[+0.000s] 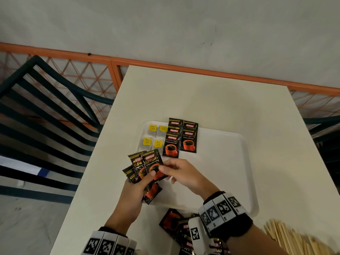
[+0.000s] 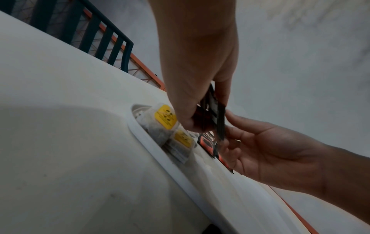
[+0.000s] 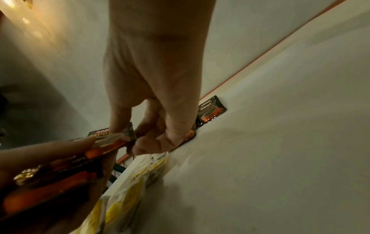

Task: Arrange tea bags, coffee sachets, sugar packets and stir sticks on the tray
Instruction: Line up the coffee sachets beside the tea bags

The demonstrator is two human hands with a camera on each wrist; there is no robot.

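Note:
My left hand (image 1: 141, 183) holds a fan of several black coffee sachets (image 1: 145, 166) over the near left corner of the white tray (image 1: 239, 162). My right hand (image 1: 165, 169) pinches the front sachet (image 1: 153, 163) of that fan at its right edge. In the left wrist view the left hand (image 2: 192, 120) grips the sachets (image 2: 214, 114) edge-on, with the right hand (image 2: 250, 142) beside them. On the tray's far left lie several tea bags with yellow tags (image 1: 154, 136), and next to them two overlapping columns of coffee sachets (image 1: 181, 138).
More coffee sachets (image 1: 176, 225) lie loose on the white table (image 1: 202, 100) in front of the tray. A heap of wooden stir sticks (image 1: 294, 240) sits at the near right. A dark slatted chair (image 1: 46, 116) stands left of the table.

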